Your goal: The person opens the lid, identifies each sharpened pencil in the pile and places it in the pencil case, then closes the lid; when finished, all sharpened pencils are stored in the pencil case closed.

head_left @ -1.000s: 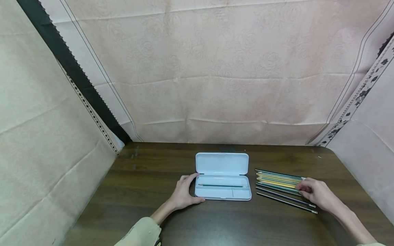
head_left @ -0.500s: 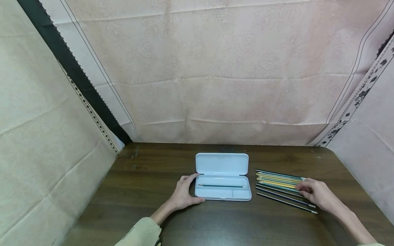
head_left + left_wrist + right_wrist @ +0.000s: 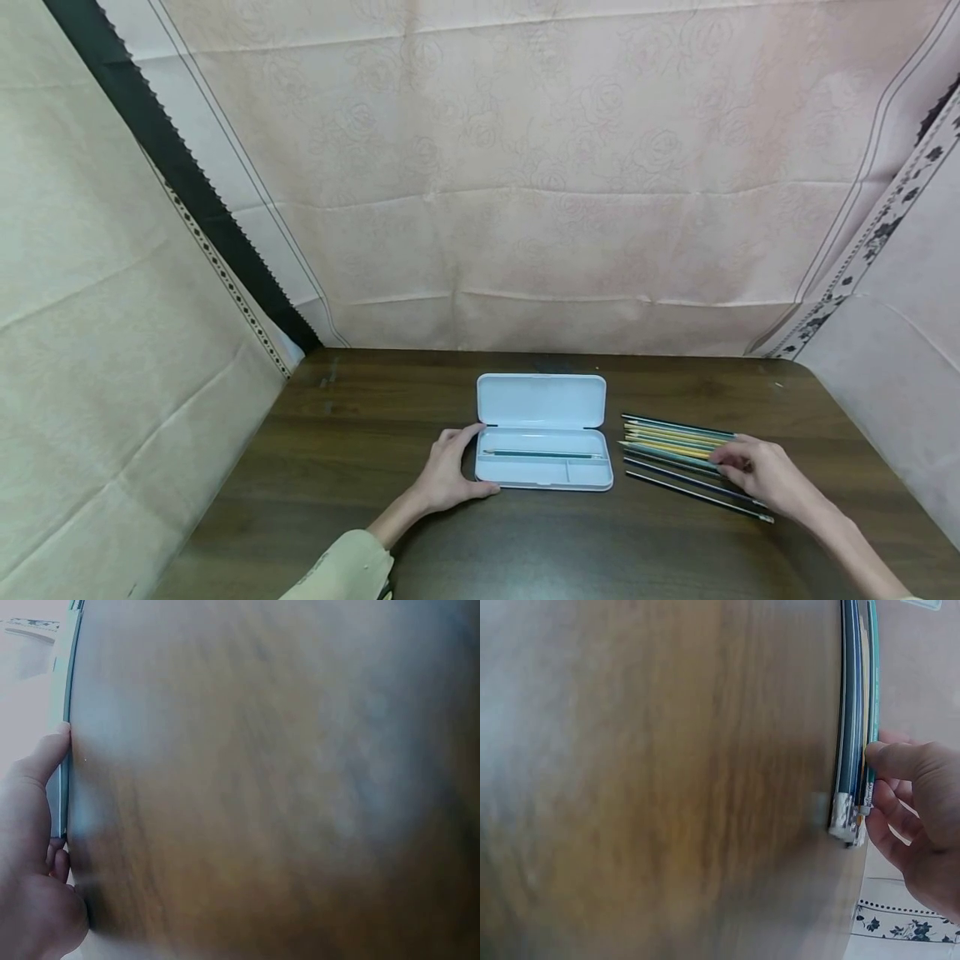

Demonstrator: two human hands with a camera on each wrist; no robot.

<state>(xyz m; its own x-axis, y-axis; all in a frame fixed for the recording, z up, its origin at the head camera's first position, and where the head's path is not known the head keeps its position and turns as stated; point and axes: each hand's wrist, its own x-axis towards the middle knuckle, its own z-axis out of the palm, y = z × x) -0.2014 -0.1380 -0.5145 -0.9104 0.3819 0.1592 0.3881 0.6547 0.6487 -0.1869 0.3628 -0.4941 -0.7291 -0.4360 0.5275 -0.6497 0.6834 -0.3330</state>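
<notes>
A light blue pencil case [image 3: 521, 475] lies with its lid raised, and one green pencil [image 3: 540, 453] rests in its long compartment. My left hand [image 3: 447, 472] holds the case's left end, thumb at the front edge and forefinger near the hinge. To the right, my right hand [image 3: 765, 477] pinches the eraser end of a green pencil [image 3: 874, 682] between thumb and fingers. That pencil lies among a row of yellow, green and dark pencils [image 3: 660, 431], whose tips point toward the case.
The brown wooden table [image 3: 540, 542] ends at a pale cloth backdrop [image 3: 540, 250]. More cloth hangs at both sides. A dark pencil [image 3: 697, 496] lies at the front of the row.
My right hand has shifted slightly left, drawing the green pencil's tip out beyond the other tips. The left hand and the case stay in place.
</notes>
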